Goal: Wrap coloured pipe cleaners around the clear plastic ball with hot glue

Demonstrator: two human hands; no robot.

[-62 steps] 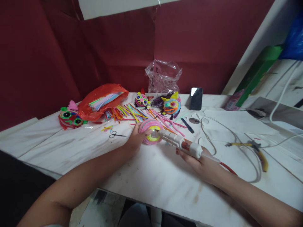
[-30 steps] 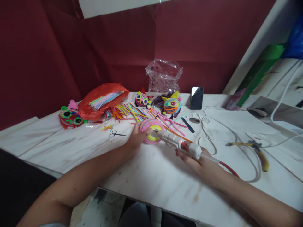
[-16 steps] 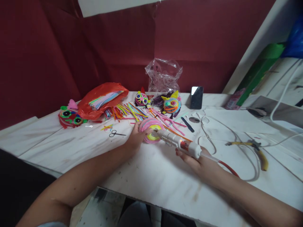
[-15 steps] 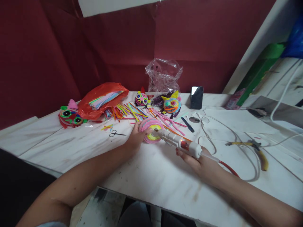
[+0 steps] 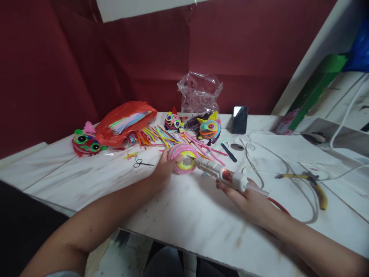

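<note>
Clamping pink-and-yellow ball [image 5: 185,153] over desk [image 5: 173,223], right of scissors [image 5: 141,163], with fingers of left hand [image 5: 165,169]. Gripping white glue gun [image 5: 220,173] with fingers of right hand [image 5: 245,197], pointing nozzle [image 5: 197,162] at ball's yellow ring [image 5: 186,168]; can't tell if touching.

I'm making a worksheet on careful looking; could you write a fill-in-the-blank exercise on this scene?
1. The right hand grips a white ____.
2. The left hand holds a round pink craft piece with a ____ inner ring.
3. The scissors lie nearer the ____ hand.
4. Upright, right of the clear plastic bag, is a ____.

Missing words: glue gun; yellow; left; smartphone.
</note>
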